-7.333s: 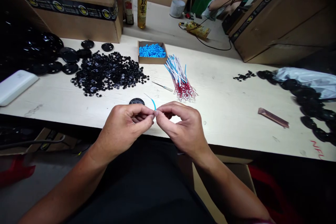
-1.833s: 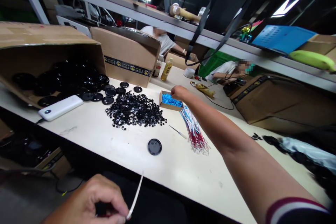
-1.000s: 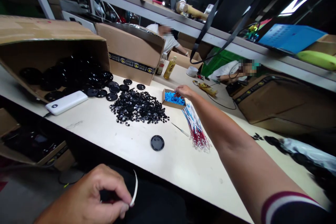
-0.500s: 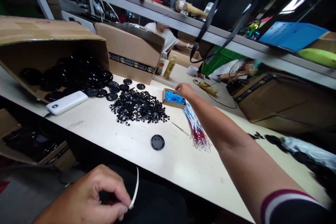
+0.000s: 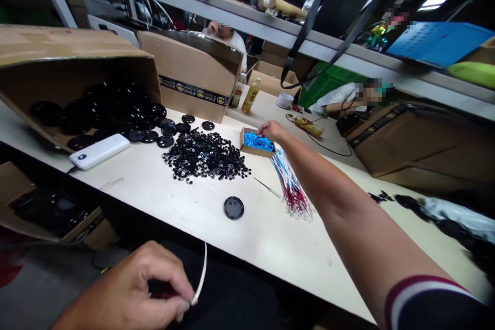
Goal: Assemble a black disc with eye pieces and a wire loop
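pinched in my left hand (image 5: 127, 289), the white strip (image 5: 202, 272) points toward the desk's near edge (image 5: 240, 250), bowed lengthwise; my right hand (image 5: 274, 132): grip unclear.

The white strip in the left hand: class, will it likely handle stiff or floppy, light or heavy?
The white strip is probably light: the left hand pinches it between finger and thumb. It is likely springy rather than limp, since it stands up in a gentle curve. Being thin, it would probably bend if its upper tip were pushed.
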Motion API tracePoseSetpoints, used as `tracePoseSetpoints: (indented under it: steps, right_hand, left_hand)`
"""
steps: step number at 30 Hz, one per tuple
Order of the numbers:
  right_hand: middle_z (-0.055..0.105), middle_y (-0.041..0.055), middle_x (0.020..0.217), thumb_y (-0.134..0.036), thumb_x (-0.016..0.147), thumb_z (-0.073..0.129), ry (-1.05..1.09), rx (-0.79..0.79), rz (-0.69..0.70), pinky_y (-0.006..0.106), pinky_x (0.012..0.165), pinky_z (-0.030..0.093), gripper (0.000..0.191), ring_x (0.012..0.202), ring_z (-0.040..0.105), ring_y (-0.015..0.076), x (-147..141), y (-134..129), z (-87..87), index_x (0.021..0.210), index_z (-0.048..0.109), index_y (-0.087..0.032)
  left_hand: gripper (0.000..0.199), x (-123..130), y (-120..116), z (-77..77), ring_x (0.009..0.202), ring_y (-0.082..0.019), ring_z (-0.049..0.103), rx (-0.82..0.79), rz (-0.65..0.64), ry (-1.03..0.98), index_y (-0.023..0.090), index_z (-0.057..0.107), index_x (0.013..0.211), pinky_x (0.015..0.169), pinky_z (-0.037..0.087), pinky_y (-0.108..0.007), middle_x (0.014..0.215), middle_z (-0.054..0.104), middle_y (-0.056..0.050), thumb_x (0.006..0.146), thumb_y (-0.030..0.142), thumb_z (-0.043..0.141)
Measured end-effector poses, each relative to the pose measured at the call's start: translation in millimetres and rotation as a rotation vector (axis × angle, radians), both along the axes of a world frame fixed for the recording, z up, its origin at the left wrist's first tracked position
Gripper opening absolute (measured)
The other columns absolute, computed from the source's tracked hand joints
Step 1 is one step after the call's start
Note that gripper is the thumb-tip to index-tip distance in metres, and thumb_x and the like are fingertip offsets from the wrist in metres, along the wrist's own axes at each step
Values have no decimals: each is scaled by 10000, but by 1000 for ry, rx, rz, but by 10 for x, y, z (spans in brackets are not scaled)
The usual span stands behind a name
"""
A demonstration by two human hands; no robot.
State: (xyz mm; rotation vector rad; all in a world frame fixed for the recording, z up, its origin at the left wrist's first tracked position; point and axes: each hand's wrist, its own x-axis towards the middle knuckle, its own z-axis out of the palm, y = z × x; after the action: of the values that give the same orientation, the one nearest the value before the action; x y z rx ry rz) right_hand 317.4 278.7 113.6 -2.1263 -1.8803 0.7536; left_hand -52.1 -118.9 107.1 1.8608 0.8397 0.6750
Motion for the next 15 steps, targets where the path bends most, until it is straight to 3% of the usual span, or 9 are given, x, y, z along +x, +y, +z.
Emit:
tracePoseSetpoints:
  steps: [8, 15]
  right_hand:
    - [736, 62, 1068, -365, 1054, 701, 100, -63, -99, 353, 795, 638, 252, 885, 726, 180, -5, -78, 60, 1154, 713, -134]
    - [726, 72, 1088, -379, 1060, 690, 245, 49, -172, 331, 766, 634, 272, 877, 718, 174, -45, -132, 94, 1174, 701, -133]
  left_hand:
    - [201, 14, 36, 87, 701, -110, 772, 54, -8, -27, 252, 814, 855, 762, 523, -200, 720, 816, 59, 823, 73, 728]
    - [240, 23, 35, 74, 697, -105, 775, 40, -21, -20, 259, 810, 864, 752, 517, -201, 720, 814, 67, 810, 42, 722]
